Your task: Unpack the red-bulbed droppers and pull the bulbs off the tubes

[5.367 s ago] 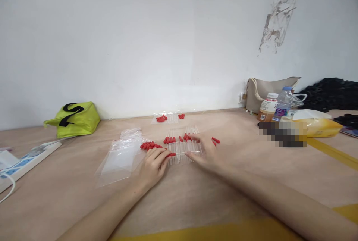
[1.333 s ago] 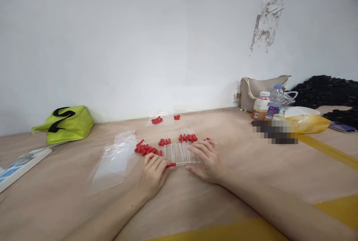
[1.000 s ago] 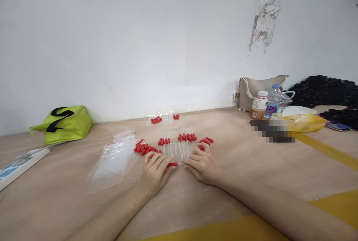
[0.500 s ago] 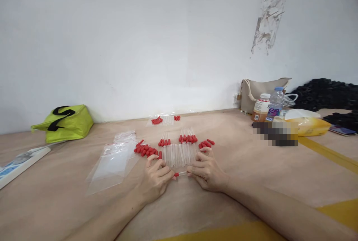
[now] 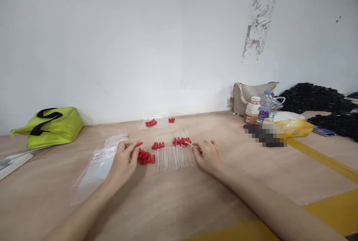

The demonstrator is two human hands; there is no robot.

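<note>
My left hand (image 5: 124, 160) pinches a red rubber bulb (image 5: 139, 144) above the left pile of loose red bulbs (image 5: 145, 156). My right hand (image 5: 209, 155) is closed on a glass dropper (image 5: 190, 143), its thin tube pointing left near the finished droppers. Some red shows under these fingers; I cannot tell whether it is this dropper's bulb or the bulbs lying behind. Between the hands lies a row of bare glass tubes (image 5: 173, 159). Beyond it rest two groups of red-bulbed droppers, one left (image 5: 158, 145) and one right (image 5: 181, 141).
Clear zip bags (image 5: 97, 166) lie to the left, with a lime-green bag (image 5: 56, 127) farther out. A packed bag of red bulbs (image 5: 151, 122) sits by the wall. Bottles (image 5: 252, 110), a yellow tissue pack (image 5: 299, 127) and a beige bag (image 5: 243, 101) stand at right.
My hands have separated from the dropper held between them in front of the tubes. The left went to the left bulb pile; the right moved forward with the dropper. The view shifted slightly.
</note>
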